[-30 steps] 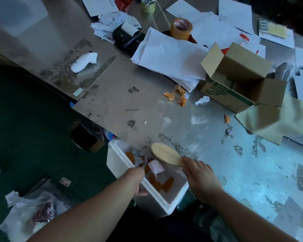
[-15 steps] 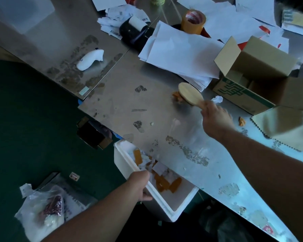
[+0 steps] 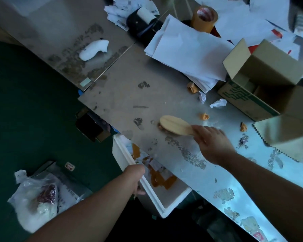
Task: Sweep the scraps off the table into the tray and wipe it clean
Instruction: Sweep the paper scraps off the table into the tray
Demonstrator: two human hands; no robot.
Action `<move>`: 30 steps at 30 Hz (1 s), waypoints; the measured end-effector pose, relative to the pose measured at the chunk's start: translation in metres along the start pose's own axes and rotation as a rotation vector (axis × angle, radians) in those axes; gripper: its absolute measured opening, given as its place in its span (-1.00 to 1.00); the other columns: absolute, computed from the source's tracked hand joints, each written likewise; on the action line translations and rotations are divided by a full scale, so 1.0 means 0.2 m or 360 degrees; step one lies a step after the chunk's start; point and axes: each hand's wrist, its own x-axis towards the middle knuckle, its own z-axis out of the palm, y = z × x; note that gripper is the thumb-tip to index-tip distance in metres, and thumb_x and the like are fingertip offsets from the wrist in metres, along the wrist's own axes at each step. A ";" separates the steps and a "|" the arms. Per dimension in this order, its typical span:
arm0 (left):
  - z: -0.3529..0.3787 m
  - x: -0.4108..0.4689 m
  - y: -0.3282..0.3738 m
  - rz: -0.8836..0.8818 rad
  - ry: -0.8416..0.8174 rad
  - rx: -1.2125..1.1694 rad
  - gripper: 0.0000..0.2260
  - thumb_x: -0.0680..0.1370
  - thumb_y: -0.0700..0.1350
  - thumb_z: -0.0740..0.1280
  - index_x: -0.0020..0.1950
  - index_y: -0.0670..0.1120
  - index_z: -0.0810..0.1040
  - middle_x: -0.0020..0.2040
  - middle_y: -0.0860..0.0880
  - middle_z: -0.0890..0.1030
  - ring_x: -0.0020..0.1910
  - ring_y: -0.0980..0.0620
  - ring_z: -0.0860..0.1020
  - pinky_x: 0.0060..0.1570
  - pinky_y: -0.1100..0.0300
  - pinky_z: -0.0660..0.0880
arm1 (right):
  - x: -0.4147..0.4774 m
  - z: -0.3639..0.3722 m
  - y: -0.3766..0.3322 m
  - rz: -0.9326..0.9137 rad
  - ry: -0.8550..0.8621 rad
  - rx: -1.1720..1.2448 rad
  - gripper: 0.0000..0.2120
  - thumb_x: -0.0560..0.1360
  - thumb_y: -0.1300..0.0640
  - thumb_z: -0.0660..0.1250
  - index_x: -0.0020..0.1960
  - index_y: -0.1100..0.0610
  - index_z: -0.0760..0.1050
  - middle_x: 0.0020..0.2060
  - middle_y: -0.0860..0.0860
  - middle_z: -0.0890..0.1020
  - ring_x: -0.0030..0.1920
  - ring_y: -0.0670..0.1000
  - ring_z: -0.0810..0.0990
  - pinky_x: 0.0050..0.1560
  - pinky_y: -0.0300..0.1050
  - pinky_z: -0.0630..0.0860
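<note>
The right hand (image 3: 211,144) reaches out over the table (image 3: 164,102), arm extended, fingers wrapped around the handle of a wooden brush (image 3: 176,125) lying flat on the surface — an orange scrap peeks from under its head. The left hand (image 3: 135,175) grips the rim of the white tray (image 3: 122,154), held against the table edge — scraps already inside.
</note>
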 end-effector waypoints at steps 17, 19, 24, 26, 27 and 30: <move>0.00 0.01 0.02 -0.0079 -0.0008 -0.0013 -0.75 0.60 -0.17 0.28 0.25 -0.22 0.44 0.13 -0.27 0.49 0.11 -0.31 0.57 -0.01 -0.26 0.63 | 0.36 -0.12 0.06 0.0401 0.0103 0.0023 -0.80 0.66 -0.06 0.07 0.12 0.03 0.37 -0.04 0.19 0.59 -0.09 0.27 0.55 -0.09 0.09 0.50; 0.01 0.02 0.03 -0.0092 0.0012 0.0008 -0.72 0.61 -0.16 0.27 0.28 -0.23 0.41 0.16 -0.27 0.45 0.16 -0.32 0.54 0.01 -0.24 0.63 | 0.27 -0.10 0.05 0.0217 0.0079 0.0035 -0.77 0.66 -0.08 0.10 0.18 0.00 0.41 -0.02 0.15 0.60 -0.09 0.24 0.55 -0.09 0.08 0.54; 0.02 0.03 0.05 -0.0087 0.0045 0.0035 -0.74 0.62 -0.15 0.28 0.28 -0.21 0.42 0.09 -0.25 0.43 0.14 -0.33 0.53 -0.02 -0.23 0.64 | 0.16 -0.08 0.08 -0.0036 0.0132 0.0011 -0.70 0.63 -0.12 0.11 0.31 -0.13 0.42 0.04 0.05 0.64 0.00 0.22 0.59 -0.06 0.06 0.55; 0.02 0.04 0.04 -0.0085 0.0047 0.0044 -0.72 0.60 -0.15 0.29 0.28 -0.20 0.43 0.15 -0.27 0.44 0.15 -0.34 0.53 -0.02 -0.24 0.64 | 0.19 -0.07 0.11 0.0053 0.0333 0.0070 -0.74 0.67 -0.07 0.13 0.28 -0.04 0.46 -0.01 0.09 0.63 -0.04 0.25 0.58 -0.14 0.04 0.51; 0.02 0.04 0.04 -0.0080 0.0043 0.0045 -0.72 0.60 -0.15 0.30 0.28 -0.19 0.43 0.16 -0.27 0.44 0.15 -0.33 0.53 -0.02 -0.24 0.64 | 0.21 -0.07 0.12 0.0122 0.0401 0.0068 -0.76 0.67 -0.04 0.13 0.23 0.01 0.46 -0.04 0.10 0.62 -0.07 0.26 0.56 -0.18 0.03 0.45; 0.02 0.06 0.03 -0.0055 0.0048 0.0045 -0.76 0.61 -0.14 0.29 0.25 -0.19 0.42 0.06 -0.24 0.43 0.14 -0.31 0.53 0.00 -0.22 0.64 | 0.23 -0.06 0.17 0.0324 0.0377 0.0042 -0.83 0.67 -0.02 0.10 0.13 0.03 0.41 -0.07 0.11 0.59 -0.09 0.24 0.52 -0.18 0.01 0.36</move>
